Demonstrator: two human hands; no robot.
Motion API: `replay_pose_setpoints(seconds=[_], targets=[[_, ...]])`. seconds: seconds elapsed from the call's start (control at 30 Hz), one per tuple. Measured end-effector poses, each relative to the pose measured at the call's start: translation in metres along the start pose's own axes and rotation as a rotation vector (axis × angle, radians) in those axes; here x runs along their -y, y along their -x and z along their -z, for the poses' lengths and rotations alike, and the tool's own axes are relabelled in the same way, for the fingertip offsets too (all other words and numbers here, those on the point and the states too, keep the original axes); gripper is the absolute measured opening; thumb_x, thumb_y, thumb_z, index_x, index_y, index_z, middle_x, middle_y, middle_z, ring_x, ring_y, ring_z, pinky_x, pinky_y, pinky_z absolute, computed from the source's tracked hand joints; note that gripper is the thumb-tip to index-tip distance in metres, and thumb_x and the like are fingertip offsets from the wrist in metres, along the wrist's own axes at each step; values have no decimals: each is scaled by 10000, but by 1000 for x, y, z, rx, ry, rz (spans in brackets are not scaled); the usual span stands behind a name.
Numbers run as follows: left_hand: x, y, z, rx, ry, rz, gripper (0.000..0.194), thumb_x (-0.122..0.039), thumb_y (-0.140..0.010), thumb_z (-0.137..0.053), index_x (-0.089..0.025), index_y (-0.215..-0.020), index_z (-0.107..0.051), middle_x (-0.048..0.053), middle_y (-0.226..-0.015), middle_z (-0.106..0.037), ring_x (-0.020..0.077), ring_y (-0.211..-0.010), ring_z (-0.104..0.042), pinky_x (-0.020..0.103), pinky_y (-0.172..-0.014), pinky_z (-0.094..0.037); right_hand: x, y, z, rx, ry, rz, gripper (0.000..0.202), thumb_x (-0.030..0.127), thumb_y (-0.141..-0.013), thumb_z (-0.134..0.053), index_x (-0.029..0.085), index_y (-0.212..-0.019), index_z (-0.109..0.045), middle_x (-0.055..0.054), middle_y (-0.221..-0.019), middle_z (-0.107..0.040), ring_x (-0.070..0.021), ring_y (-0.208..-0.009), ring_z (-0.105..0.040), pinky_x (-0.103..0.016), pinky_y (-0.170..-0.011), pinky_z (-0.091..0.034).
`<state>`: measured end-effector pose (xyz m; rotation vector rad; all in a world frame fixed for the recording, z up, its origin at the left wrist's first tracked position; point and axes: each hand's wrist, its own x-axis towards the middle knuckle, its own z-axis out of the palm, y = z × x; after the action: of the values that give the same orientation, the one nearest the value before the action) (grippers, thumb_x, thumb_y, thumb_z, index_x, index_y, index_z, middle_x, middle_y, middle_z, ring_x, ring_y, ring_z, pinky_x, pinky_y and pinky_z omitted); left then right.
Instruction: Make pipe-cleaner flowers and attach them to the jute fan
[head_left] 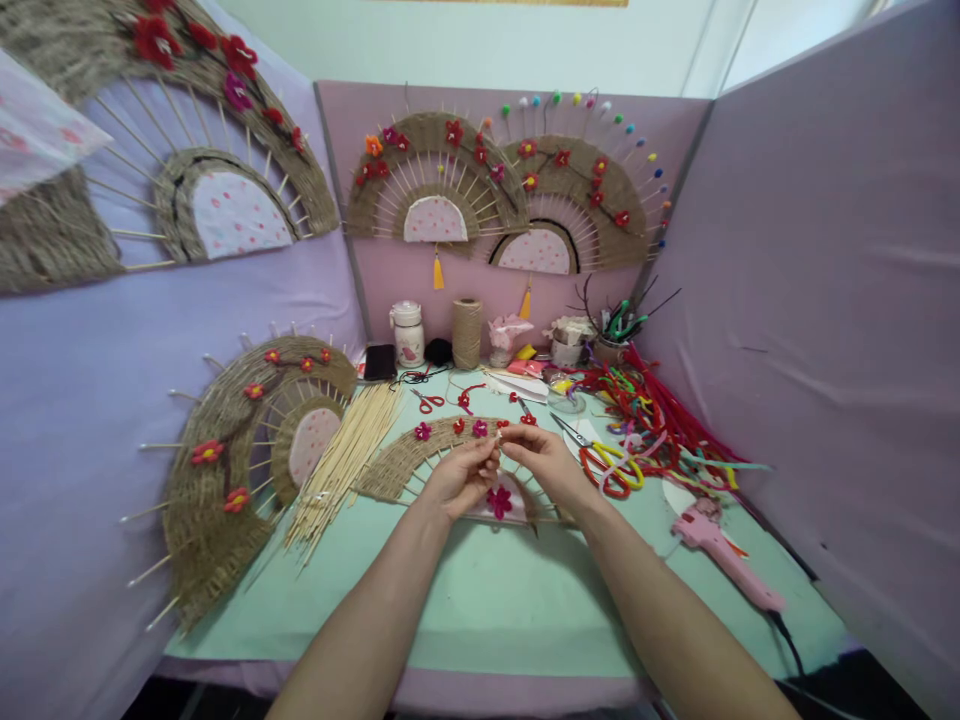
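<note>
My left hand (463,478) and my right hand (546,462) meet at the fingertips over the middle of the table. Both are closed in a pinch around a small whitish piece (499,436), too tiny to name. Under them lies a twine-wrapped half-round fan (394,468) with red and magenta flowers along its upper band. A larger magenta flower (499,502) rests on the fan's pale centre, just below my fingers. My hands hide part of the fan.
Scissors with red and yellow handles (611,465) and a pink glue gun (731,560) lie to the right, beside tangled pipe cleaners (652,410). Bamboo sticks (349,450) are heaped left. A twine spool (466,333) stands behind. Finished fans (439,135) hang on the back panel.
</note>
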<state>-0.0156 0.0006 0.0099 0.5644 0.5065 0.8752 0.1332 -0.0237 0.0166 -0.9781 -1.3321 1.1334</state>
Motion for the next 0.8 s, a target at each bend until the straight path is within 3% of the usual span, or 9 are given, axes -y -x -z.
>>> replay_pose_setpoints(seconds=[0.17,0.37,0.53,0.63,0.8], targets=[[8,-2,2,44,-56,-61,196,-154,-626,-745,-84,-778,-642,-4,-630,-536,19,-511,-442,112,-468,-344,-5,0,-7,-54,-122,26,161,286,-655,-714,201,-787,-675,4,-777,-630,-130,-725,-567,-270,-722,-446],[12,-4,1,-32,-338,-192,268,-324,-612,-747,-99,-703,-635,-9,-598,-535,30,-482,-401,161,-453,-283,-7,0,-7,-139,-5,144,103,293,-687,-674,192,-695,-656,-12,-807,-620,-147,-771,-565,-272,-722,-446],[11,-3,-2,-227,-691,-474,273,-353,-661,-687,-130,-809,-634,22,-711,-612,99,-614,-524,213,-577,-392,-6,2,-3,-205,310,203,132,296,-788,-559,185,-779,-630,-47,-858,-649,-172,-795,-581,-294,-735,-448],[12,-4,-3,-229,-859,-628,321,-285,-654,-691,-157,-935,-604,45,-837,-632,140,-743,-575,244,-665,-438,-8,3,-1,-222,578,287,115,222,-803,-513,192,-790,-622,-45,-819,-644,-176,-771,-578,-306,-737,-440],[16,-6,1,-200,-1007,-681,289,-249,-676,-665,-163,-943,-595,42,-829,-615,147,-754,-575,259,-683,-455,-7,6,-1,-161,816,375,150,175,-823,-461,206,-842,-607,-58,-861,-645,-190,-817,-583,-327,-759,-441]])
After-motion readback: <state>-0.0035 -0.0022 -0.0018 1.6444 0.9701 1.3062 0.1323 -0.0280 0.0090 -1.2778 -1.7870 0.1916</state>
